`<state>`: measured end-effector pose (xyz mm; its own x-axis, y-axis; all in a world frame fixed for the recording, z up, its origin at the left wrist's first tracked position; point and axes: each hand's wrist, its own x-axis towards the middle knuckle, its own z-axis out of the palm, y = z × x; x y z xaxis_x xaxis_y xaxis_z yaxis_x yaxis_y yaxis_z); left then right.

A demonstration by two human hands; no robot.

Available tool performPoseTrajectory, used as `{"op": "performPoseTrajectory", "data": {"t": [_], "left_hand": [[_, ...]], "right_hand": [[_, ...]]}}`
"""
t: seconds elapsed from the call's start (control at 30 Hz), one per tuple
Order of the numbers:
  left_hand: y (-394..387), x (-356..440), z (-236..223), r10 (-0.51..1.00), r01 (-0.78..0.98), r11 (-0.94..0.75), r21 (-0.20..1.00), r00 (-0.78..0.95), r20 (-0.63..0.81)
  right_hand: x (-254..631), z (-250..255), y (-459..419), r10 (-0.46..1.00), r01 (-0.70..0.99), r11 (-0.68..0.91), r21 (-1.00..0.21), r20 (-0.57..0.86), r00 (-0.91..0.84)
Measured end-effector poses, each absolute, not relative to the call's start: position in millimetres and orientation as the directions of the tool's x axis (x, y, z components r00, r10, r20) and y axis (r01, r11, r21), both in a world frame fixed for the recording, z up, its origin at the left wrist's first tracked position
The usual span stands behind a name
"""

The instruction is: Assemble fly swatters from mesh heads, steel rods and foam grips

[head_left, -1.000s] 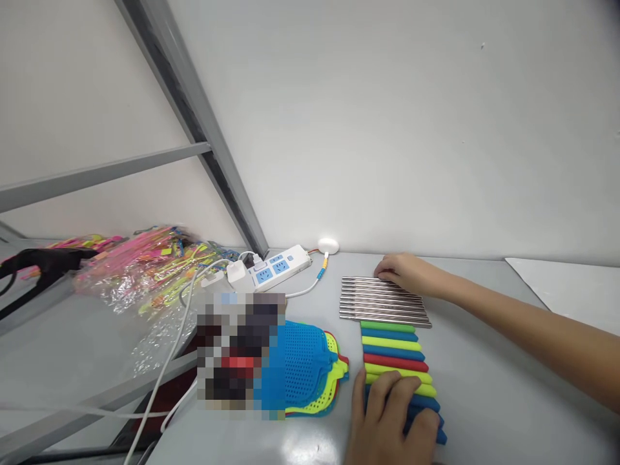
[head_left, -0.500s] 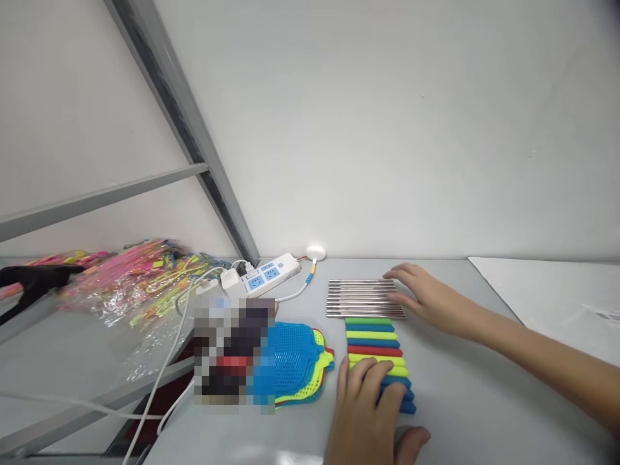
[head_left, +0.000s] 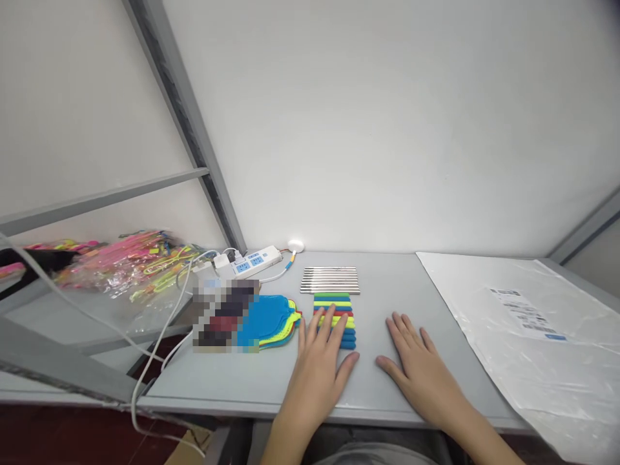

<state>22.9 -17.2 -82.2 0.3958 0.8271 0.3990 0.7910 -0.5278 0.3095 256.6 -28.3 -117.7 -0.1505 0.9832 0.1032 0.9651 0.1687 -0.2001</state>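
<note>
My left hand (head_left: 320,358) has its fingers spread over the left and lower part of a row of coloured tubes (head_left: 334,303). These tubes are green, blue, yellow and red, and the hand hides some of them. My right hand (head_left: 416,368) lies open on the grey table, apart from the tubes, holding nothing. Just behind the tubes is a neat row of thin metal rods (head_left: 330,279), side by side. Left of my left hand sits a stack of fly swatter heads (head_left: 266,320), blue on top with yellow and red edges below; its left side is blurred out.
A white power strip (head_left: 256,261) with plugs and cables stands at the back left. Farther left are clear bags of pink and yellow items (head_left: 130,258). A large white plastic mailer (head_left: 523,323) with a label covers the right side. A grey metal post (head_left: 194,129) rises at left.
My right hand has left the metal rods and come down flat on the table nearer me. My left hand stays by the tubes, fingers straighter. The view has shifted, showing more table front.
</note>
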Motion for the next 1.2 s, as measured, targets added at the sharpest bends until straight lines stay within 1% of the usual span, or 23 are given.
{"op": "performPoseTrajectory", "data": {"t": [0.07, 0.13, 0.3, 0.37, 0.47, 0.57, 0.83, 1.2], "left_hand": [[-27, 27, -84, 0.843, 0.824, -0.488, 0.289, 0.358, 0.401], [-34, 30, -86, 0.860, 0.848, -0.439, 0.298, 0.302, 0.411], [-36, 28, -86, 0.876, 0.795, -0.406, 0.450, 0.198, 0.441], [-36, 27, -85, 0.868, 0.776, -0.411, 0.479, 0.174, 0.465], [-37, 28, -83, 0.850, 0.780, -0.426, 0.459, 0.172, 0.497], [-39, 30, -81, 0.849, 0.790, -0.427, 0.439, 0.183, 0.496], [-40, 31, -81, 0.836, 0.785, -0.434, 0.441, 0.170, 0.521], [-48, 38, -78, 0.834, 0.859, -0.363, 0.362, 0.125, 0.538]], "right_hand": [[255, -111, -28, 0.985, 0.964, 0.166, -0.208, 0.087, -0.151], [255, -106, -28, 0.985, 0.961, 0.168, -0.220, 0.065, -0.157], [257, -100, -30, 0.983, 0.953, 0.181, -0.242, 0.066, -0.170], [257, -100, -31, 0.982, 0.951, 0.186, -0.245, 0.072, -0.174], [258, -99, -31, 0.981, 0.949, 0.192, -0.249, 0.078, -0.178], [258, -99, -31, 0.980, 0.948, 0.194, -0.254, 0.089, -0.176], [260, -99, -33, 0.975, 0.943, 0.212, -0.254, 0.117, -0.188], [264, -109, -33, 0.963, 0.944, 0.243, -0.225, 0.171, -0.207]]}}
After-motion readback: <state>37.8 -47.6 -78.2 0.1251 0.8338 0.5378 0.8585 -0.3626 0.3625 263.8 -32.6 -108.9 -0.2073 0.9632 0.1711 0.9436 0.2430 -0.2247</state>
